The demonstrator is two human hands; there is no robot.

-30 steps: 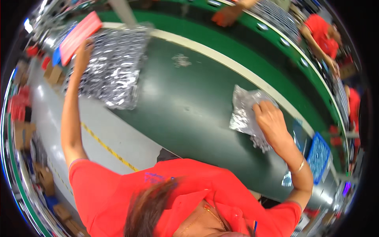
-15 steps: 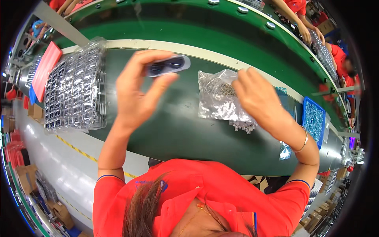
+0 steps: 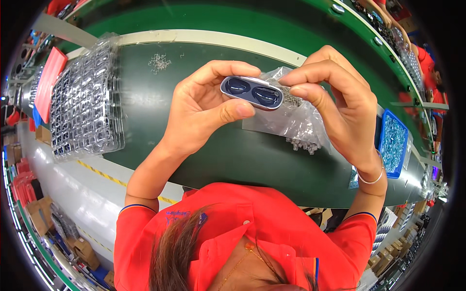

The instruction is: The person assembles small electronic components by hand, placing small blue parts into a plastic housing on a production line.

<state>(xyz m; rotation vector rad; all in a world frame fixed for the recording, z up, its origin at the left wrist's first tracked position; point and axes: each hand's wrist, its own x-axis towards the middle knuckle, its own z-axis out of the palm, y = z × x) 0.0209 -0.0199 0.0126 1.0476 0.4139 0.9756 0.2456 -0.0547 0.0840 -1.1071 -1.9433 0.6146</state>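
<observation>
My left hand [image 3: 196,104] holds an oval dark earbud case [image 3: 236,86] between thumb and fingers, its two glossy hollows turned up. Close to the case's right end, my right hand [image 3: 342,97] has thumb and forefinger pinched together. Whatever sits in that pinch is too small to make out. Beneath both hands a clear plastic bag [image 3: 264,124] lies on the bench, with thin metal wire pieces [image 3: 292,100] in it, partly hidden by my right hand. Small whitish cube-shaped parts [image 3: 305,146] lie by the bag's near edge.
Stacked clear blister trays [image 3: 87,99] stand at the left, beside a pink-red panel [image 3: 52,82]. Loose bent wires [image 3: 159,63] lie on the dark green bench [image 3: 145,94]. At the right is a blue bin [image 3: 385,127] of small light-blue parts. A green conveyor [image 3: 204,17] runs behind.
My left hand has brought the case rightward and turned its hollows up. My right hand has come up from the bag to the case's right end. The view has shifted slightly.
</observation>
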